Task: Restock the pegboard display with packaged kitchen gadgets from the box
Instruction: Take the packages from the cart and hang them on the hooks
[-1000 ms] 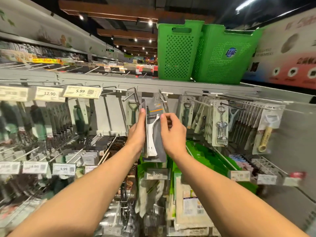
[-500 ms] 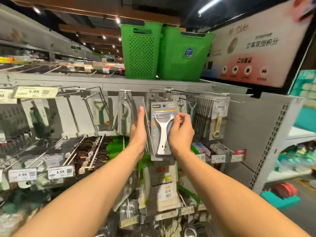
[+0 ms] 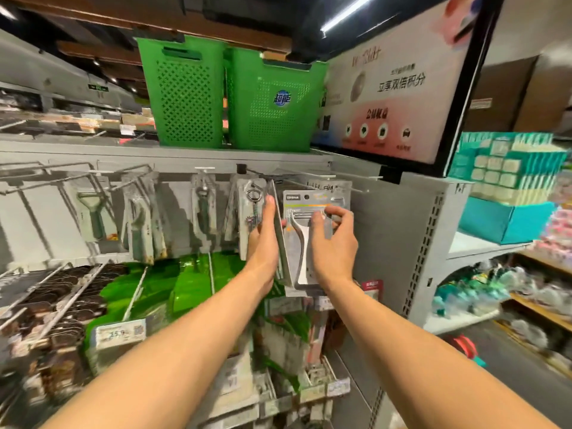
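Hanging a carded peeler is the step in hand, and it is about at its midpoint: the peeler pack (image 3: 301,249) is up at the top row of the pegboard display (image 3: 58,224) but not yet on a peg. The right hand (image 3: 335,246) pinches this pack on its right side, thumb and curled fingertips (image 3: 318,216) closed on the card just under the printed header, its face turned toward the camera. The left hand (image 3: 263,243) stands flat at nine o'clock of it, fingers straight and pointing to twelve o'clock, pressed along another pack seen edge-on (image 3: 276,224). The thumb is hidden, so whether that hand properly grips it cannot be told.

Two bare wire pegs (image 3: 359,189) jut out at one o'clock of the held pack, just above its header. Carded gadgets hang along the row toward nine o'clock, a corkscrew pack (image 3: 253,205) nearest the left hand. Green baskets (image 3: 185,97) sit on the shelf at eleven o'clock. The supply box is not in view.

Judging from this, the next move calls for lifting the pack slightly and lining the hole in its header with a peg tip, then sliding it back along the wire. The card is thin and likely to flex, so a steady pinch near the top should help the hole find the tip.
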`<control>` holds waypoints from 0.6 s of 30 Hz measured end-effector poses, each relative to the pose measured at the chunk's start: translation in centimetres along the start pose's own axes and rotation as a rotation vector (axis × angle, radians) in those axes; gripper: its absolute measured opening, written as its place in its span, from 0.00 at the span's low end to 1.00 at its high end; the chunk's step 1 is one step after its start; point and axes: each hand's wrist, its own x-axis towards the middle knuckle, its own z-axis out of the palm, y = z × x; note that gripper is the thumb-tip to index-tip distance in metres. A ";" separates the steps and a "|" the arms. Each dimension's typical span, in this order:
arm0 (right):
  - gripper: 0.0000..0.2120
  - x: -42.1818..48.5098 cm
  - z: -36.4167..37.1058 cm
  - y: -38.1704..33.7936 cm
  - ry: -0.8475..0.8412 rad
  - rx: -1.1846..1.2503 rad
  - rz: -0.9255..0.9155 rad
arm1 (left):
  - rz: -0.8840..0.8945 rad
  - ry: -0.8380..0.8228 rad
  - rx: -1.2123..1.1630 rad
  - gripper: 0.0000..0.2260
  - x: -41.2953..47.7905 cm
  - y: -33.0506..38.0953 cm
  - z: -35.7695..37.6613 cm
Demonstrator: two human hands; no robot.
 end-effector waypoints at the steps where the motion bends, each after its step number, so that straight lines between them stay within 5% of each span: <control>1: 0.08 0.7 -0.4 0.4 -0.005 -0.001 0.001 | -0.003 0.005 -0.005 0.46 0.3 -0.2 0.8; 7: 0.09 3.6 -1.7 2.9 -0.036 0.001 -0.044 | -0.006 0.033 -0.015 0.40 1.5 -1.8 3.9; 18: 0.08 6.8 -0.9 4.2 -0.085 0.061 0.005 | 0.024 0.057 0.064 0.46 3.4 -1.6 5.7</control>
